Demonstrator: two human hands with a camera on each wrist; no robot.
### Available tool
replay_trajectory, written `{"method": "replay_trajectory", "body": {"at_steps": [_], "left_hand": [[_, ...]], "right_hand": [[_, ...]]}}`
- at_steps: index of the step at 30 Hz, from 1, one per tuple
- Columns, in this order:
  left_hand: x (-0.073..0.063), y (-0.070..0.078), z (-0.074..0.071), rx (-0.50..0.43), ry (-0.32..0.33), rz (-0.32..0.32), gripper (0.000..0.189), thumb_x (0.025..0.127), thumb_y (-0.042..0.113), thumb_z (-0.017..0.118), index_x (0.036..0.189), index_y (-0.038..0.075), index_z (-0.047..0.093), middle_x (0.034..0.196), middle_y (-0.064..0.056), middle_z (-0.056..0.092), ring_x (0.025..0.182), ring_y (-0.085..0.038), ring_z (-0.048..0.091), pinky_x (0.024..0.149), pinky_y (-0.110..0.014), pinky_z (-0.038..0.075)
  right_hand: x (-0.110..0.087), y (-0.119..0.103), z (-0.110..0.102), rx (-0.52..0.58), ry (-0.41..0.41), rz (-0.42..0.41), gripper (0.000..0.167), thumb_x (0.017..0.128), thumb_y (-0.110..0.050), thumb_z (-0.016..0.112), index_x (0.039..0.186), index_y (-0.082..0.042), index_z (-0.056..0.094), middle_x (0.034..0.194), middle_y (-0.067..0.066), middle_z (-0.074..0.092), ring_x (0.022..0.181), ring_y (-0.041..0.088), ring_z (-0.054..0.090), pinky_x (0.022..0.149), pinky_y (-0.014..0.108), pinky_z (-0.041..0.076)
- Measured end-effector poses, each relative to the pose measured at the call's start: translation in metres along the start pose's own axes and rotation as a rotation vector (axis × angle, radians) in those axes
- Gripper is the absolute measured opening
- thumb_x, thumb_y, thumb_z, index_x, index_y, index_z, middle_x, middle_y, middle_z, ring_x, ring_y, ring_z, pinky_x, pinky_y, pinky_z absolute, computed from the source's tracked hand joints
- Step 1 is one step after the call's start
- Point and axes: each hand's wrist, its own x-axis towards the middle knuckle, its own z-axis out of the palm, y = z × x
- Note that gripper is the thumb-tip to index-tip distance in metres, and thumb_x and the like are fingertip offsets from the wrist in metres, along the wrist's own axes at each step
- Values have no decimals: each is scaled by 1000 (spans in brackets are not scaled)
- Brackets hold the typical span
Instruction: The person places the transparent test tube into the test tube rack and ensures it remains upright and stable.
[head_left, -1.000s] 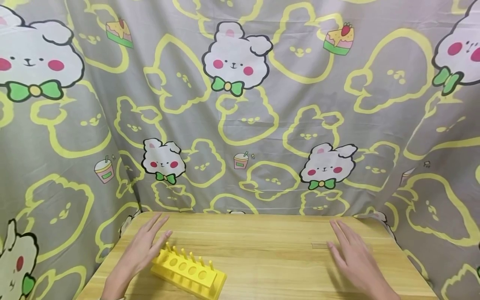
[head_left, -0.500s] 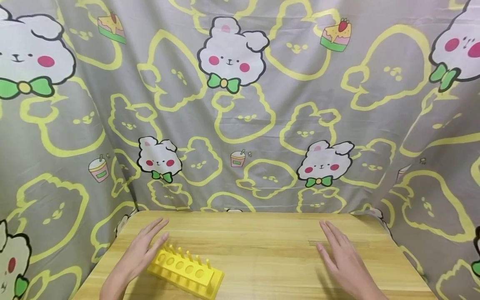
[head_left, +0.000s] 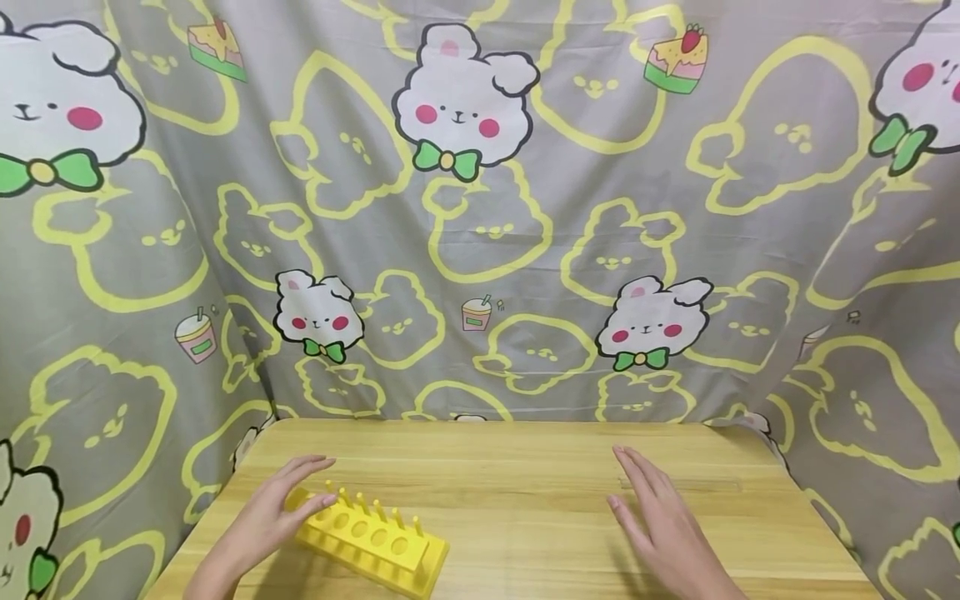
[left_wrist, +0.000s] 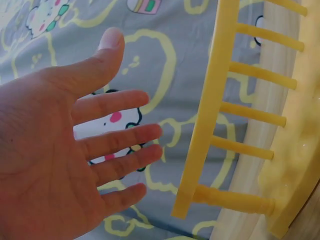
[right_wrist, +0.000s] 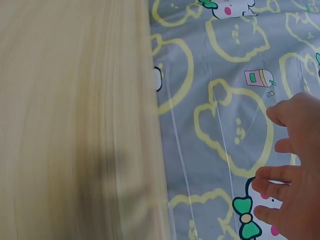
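A yellow test tube rack [head_left: 372, 542] with a row of round holes and upright pegs stands askew on the left of the wooden table. Beside its left end hovers my left hand [head_left: 262, 518], fingers extended and thumb apart. The left wrist view has this palm [left_wrist: 45, 150] holding nothing, with a gap between the fingertips and the rack [left_wrist: 207, 110]. Over the table's right part, my right hand [head_left: 663, 525] is held with fingers loosely extended and nothing in its grasp. Just past it lies a thin, clear, long thing [head_left: 708, 483], faint against the wood.
The light wooden table [head_left: 510, 467] ends at the back against a grey curtain [head_left: 517, 200] printed with rabbits and yellow outlines. More of this cloth hangs at both sides. In the right wrist view, the table edge [right_wrist: 145, 120] runs beside the cloth.
My right hand has moved left, toward the middle of the table. The left hand has lowered slightly and its fingers bend a bit more. The head view has shifted slightly.
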Motion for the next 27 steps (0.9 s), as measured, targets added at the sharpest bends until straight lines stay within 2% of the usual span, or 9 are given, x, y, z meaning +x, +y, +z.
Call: {"method": "replay_trajectory", "body": {"at_steps": [5,9,11,14,17,20,23,27], "left_hand": [[-6,-8,-4,33,-9,45,50,81,28,87,126,12,71,128,-10,66,116,-41,62,90,-57,56],[-9,-14,-7,47,-21,81,53,72,31,91,120,17,74,123,-4,67,111,-22,65,85,-39,60],[-9,-16,-7,35,-23,111,53,70,30,91,119,18,75,121,-3,67,111,-13,63,85,-35,60],[-8,-19,-5,13,-22,158,53,68,26,92,118,16,75,119,-3,66,109,-7,61,84,-31,59],[-6,-21,-3,-6,-39,194,54,66,22,93,116,11,75,116,-6,65,106,-7,60,82,-30,59],[-5,-21,0,-26,-78,192,53,66,20,93,115,6,75,113,-8,64,102,-9,60,79,-31,59],[-3,-21,3,-24,-114,175,50,68,22,92,112,7,76,112,-7,64,100,-10,60,78,-34,59],[-3,-23,6,-1,-113,186,46,67,20,92,108,7,76,111,-5,63,100,-9,60,77,-35,59]], "right_hand": [[2,-13,8,54,-22,13,66,101,-20,67,159,-16,37,155,12,45,137,37,46,101,66,48],[3,-23,15,88,-36,4,62,102,-24,66,158,-17,40,153,10,48,136,33,48,101,63,50],[4,-28,17,102,-30,-2,62,101,-24,68,157,-18,41,152,9,50,136,31,49,101,61,51],[5,-35,19,120,-24,-12,63,99,-21,71,155,-20,43,150,6,51,135,28,50,101,58,52],[8,-43,21,146,-24,-20,65,97,-20,74,155,-22,44,149,1,52,133,25,52,100,54,54],[11,-53,23,189,-23,-25,65,96,-18,75,154,-23,45,146,-3,54,129,23,56,96,52,57],[15,-64,26,223,-32,-44,64,96,-19,75,153,-23,45,143,-6,55,123,19,59,92,49,59],[19,-79,33,273,-72,-40,65,95,-21,77,152,-25,46,140,-12,56,118,13,59,91,44,59]]}}
